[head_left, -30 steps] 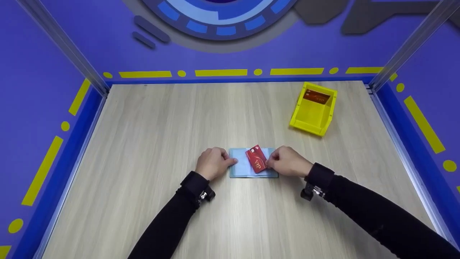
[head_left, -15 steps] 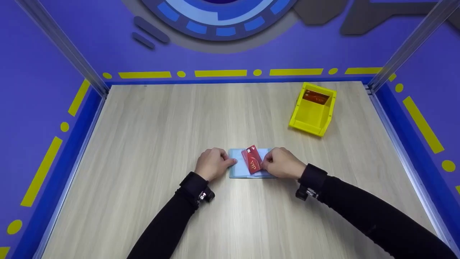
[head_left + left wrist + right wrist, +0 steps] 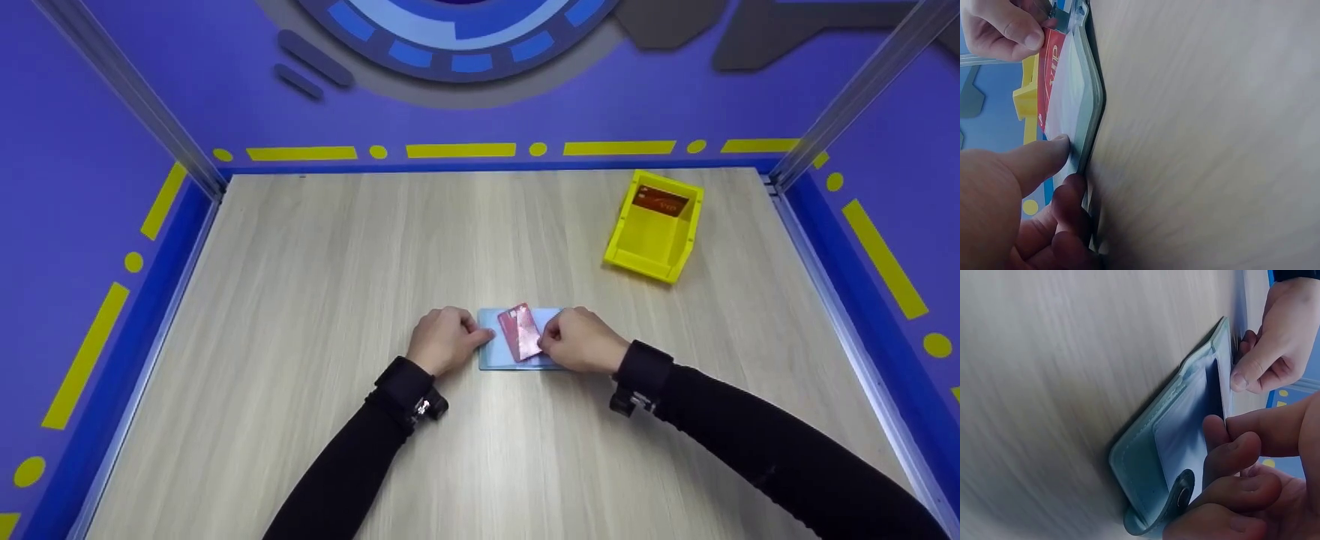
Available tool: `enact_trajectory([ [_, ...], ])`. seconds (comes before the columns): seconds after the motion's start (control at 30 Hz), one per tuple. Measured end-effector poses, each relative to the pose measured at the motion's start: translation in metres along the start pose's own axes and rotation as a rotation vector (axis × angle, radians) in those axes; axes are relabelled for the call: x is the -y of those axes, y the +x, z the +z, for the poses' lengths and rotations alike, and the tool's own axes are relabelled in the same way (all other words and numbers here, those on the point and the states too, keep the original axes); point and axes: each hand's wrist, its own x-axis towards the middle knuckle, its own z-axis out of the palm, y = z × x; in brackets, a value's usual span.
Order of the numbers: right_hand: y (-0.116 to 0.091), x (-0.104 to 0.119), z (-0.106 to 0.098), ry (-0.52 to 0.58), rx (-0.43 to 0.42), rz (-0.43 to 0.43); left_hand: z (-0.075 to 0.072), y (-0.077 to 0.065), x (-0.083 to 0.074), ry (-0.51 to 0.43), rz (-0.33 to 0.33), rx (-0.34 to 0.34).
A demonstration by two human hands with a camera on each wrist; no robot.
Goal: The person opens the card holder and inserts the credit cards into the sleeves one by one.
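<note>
A pale blue-green card holder [image 3: 491,358] lies open on the table, its leaves whitish and translucent. My left hand [image 3: 444,341] pinches its left edge, thumb [image 3: 1044,160] on top and fingers curled below. Between thumb and forefinger, my right hand [image 3: 587,340] pinches the lower right part of a red VIP card [image 3: 523,330]. The card slants over the holder's middle; glare pales its face in the head view, while the left wrist view shows the gold lettering. A snap strap [image 3: 1183,495] curls up at the holder's near end in the right wrist view, beside my right fingers.
A yellow bin [image 3: 637,268] stands at the back right of the wooden table [image 3: 337,247]. Another red VIP card [image 3: 660,201] leans against its back wall. Blue panels [image 3: 465,124] border the table at the back and sides.
My right hand has moved left across the holder, carrying the VIP card with it, and the card's face now catches glare. The left hand stays at the holder's left edge.
</note>
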Motion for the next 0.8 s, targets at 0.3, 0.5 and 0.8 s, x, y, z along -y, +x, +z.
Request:
enact_trajectory([
  [0.3,0.003,0.007,0.009,0.0,0.026,0.033,0.0,0.001,-0.001,0.011,0.012,-0.003],
  [0.5,0.003,0.012,0.013,-0.008,0.035,0.039,0.001,0.002,-0.001,0.032,0.019,-0.001],
  [0.8,0.006,0.018,0.018,-0.06,0.095,-0.015,0.0,0.002,0.0,0.027,0.001,0.01],
])
